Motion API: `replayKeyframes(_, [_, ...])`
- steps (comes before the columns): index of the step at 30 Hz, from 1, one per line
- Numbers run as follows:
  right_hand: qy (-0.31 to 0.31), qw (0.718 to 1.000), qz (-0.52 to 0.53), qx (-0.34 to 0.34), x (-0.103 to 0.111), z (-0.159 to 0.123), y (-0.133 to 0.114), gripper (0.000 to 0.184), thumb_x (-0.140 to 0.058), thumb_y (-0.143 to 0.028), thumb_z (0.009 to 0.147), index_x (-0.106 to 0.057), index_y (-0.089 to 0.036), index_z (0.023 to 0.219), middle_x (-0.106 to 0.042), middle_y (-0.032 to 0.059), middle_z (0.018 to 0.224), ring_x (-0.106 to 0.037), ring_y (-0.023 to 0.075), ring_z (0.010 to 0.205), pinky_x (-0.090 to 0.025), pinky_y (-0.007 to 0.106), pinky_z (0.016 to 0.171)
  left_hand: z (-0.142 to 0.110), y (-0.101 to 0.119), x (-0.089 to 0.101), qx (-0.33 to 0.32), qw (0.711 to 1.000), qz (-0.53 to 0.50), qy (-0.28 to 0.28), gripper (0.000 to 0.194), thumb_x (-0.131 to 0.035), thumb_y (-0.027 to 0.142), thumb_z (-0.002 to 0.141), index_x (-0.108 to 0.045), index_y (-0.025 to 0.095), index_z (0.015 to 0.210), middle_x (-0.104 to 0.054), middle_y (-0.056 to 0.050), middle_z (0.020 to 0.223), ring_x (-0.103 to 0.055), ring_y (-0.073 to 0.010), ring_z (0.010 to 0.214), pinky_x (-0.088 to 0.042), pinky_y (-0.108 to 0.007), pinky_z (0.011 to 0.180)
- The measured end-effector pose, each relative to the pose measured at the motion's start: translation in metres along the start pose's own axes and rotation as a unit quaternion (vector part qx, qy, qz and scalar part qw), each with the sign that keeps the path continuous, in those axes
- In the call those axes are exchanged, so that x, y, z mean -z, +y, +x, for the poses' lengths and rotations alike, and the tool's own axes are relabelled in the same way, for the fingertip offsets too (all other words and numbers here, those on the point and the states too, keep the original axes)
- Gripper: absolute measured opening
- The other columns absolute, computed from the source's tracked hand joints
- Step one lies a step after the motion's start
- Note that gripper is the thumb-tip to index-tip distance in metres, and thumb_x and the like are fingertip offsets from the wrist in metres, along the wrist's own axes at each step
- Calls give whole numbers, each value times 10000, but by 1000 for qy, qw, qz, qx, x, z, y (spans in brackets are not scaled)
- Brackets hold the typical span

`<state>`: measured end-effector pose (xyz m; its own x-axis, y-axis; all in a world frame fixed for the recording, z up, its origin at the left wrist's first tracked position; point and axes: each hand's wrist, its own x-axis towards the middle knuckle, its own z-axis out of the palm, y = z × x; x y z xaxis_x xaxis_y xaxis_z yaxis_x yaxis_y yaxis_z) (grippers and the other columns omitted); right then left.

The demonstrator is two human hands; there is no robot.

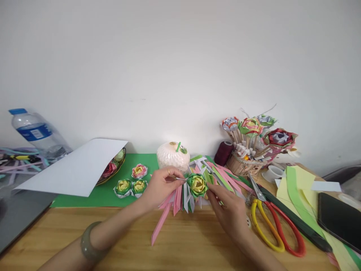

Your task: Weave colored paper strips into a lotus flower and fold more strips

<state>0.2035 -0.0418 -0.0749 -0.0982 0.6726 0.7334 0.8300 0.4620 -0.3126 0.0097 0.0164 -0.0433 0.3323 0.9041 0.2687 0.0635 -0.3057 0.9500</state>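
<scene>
your left forearm (124, 222), wearing a smooth grey-green bangle (90, 241), is stretching in over the light brown wooden table (124, 241). your left hand (159, 188), with a gold-coloured ring on one finger, is pinching a thin pale strip (182, 179) between thumb and fingertips; whether that strip is joined to anything, you cannot tell from here. your right hand (231, 210) is grasping a round green-and-yellow folded-paper flower (197, 185) by its right edge, so the flower is sitting between your two hands, its yellow centre facing you.

just behind and below the flower, a loose heap of pink, white and green paper strips (177, 201) is spreading out, one pink end pointing toward you. beyond it, an off-white, round, textured object (172, 158) is standing near the wall. to the left, a pink, white and yellow paper flower (139, 171) is resting behind two green, white and yellow paper flowers (123, 186) on a flat green sheet (84, 200). farther left, a large white paper sheet (73, 167) is partly covering a dark-rimmed basket (122, 165).

right of your right hand, scissors with one yellow and one red handle (265, 201) are lying. beyond them, a pale brown basket (244, 165) is holding paper flowers on sticks, beside a dark maroon thread spool (223, 153).
</scene>
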Motion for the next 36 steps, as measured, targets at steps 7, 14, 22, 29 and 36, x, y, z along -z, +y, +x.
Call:
replayKeyframes(7, [-33,999,-24,32,-3,-3,5,224,-451,-177,860,-642,-191,975,-715,74,919,-686,184,788,-548,267,651,17,24,69,-34,991,121,-41,118,-621,271,697,-708,191,693,-691,-63,818,-610,-206,783,-470,-314,747])
replayKeyframes(14, [-67,995,-19,77,-7,-5,4,218,-434,-192,870,-627,-191,970,-714,61,905,-690,182,738,-546,260,590,32,2,143,3,944,298,143,205,-569,296,717,-692,157,804,-712,-53,808,-623,-203,776,-437,-279,725])
replayKeyframes(22, [-113,988,-44,93,-9,-7,2,246,-401,-208,884,-631,-175,964,-717,62,892,-691,182,678,-539,263,560,35,-23,154,20,882,448,144,199,-512,204,737,-699,183,802,-716,-67,788,-633,-240,779,-430,-303,721])
replayKeyframes(29, [-135,987,-30,82,-11,-7,3,269,-372,-193,892,-631,-176,962,-715,55,891,-686,155,691,-531,236,620,34,-14,146,-8,842,516,158,394,-407,193,815,-549,171,1181,-581,-57,1224,-532,-217,1112,-377,-301,942])
replayKeyframes(36, [-166,983,-33,65,-11,-10,4,268,-386,-180,884,-636,-171,980,-710,59,910,-686,170,722,-531,263,659,30,5,145,-27,798,574,182,398,-287,191,858,-542,172,1163,-598,-45,1195,-551,-190,1073,-406,-309,924])
